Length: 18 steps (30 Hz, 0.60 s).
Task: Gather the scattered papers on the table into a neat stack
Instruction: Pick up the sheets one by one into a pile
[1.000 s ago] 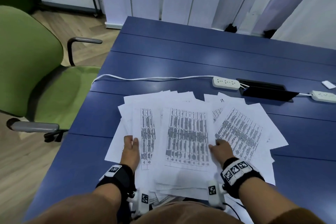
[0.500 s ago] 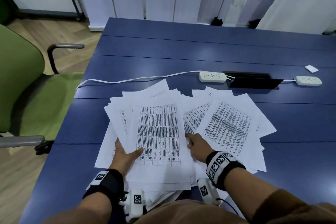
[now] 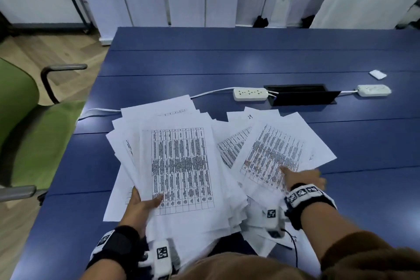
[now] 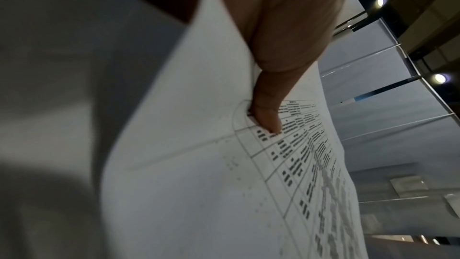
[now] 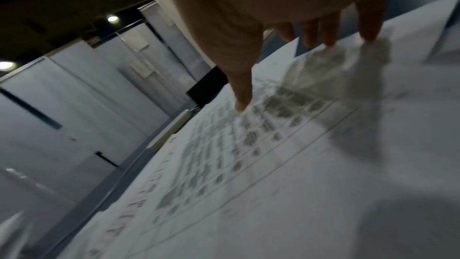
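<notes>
Many white printed sheets lie fanned across the near part of the blue table (image 3: pixel 227 61). My left hand (image 3: pixel 142 203) grips a thick, uneven bundle of papers (image 3: pixel 179 166) at its near left corner, thumb on the top table-printed sheet, fingers hidden beneath. In the left wrist view the thumb (image 4: pixel 268 117) presses on that sheet (image 4: pixel 224 184). My right hand (image 3: pixel 303 177) rests spread on a separate slanted group of sheets (image 3: pixel 275 152) to the right. The right wrist view shows its fingertips (image 5: pixel 242 103) touching the printed sheet (image 5: pixel 248 164).
Two white power strips (image 3: pixel 250 94) (image 3: pixel 373 90) and a black cable hatch (image 3: pixel 300 95) lie beyond the papers, with a white cord (image 3: pixel 100 111) running left. A small white card (image 3: pixel 377 74) sits far right. A green armchair (image 3: pixel 27 125) stands at the table's left edge.
The left bundle has been drawn left and lifted at its near corner in my left hand. My right hand has moved right, off the middle sheets onto the right-hand group.
</notes>
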{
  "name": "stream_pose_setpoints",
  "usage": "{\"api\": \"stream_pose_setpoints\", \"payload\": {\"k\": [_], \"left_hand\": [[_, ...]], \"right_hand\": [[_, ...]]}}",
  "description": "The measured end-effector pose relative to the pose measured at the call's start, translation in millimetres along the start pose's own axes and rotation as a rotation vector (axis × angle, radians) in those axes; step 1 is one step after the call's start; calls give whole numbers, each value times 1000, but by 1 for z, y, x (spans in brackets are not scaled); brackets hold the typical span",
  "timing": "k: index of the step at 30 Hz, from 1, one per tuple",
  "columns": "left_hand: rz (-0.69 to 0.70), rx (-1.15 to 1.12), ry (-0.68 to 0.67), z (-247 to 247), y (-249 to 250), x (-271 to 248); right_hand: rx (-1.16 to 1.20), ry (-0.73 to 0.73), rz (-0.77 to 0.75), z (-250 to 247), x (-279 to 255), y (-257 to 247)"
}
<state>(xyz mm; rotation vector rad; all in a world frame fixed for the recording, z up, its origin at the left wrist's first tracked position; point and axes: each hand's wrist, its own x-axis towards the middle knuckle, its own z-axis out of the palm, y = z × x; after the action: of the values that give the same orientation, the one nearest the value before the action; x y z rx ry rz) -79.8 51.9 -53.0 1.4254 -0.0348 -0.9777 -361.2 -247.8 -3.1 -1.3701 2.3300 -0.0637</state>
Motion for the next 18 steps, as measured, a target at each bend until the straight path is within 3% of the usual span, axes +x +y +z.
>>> {"api": "stream_pose_setpoints", "payload": {"k": [2,6,8,10,14,18], "left_hand": [[-5,-1,-6,8,-2,-1],[-48,49,-31,11,-8,7],[-86,107,-36,3,-16,19],[-104,158,-23,-5,-24,28],[-139,186,-14,-9,-24,29],[-176,192,16,-14,-27,31]], "right_hand": [[-68,-75,6,3,19,11],[125,-195,-21,9,35,12],[68,-229,-68,4,35,9],[45,-197,-128,1,35,6],[337,-99,-271,-7,43,4],[139,-206,-448,-24,59,3]]}}
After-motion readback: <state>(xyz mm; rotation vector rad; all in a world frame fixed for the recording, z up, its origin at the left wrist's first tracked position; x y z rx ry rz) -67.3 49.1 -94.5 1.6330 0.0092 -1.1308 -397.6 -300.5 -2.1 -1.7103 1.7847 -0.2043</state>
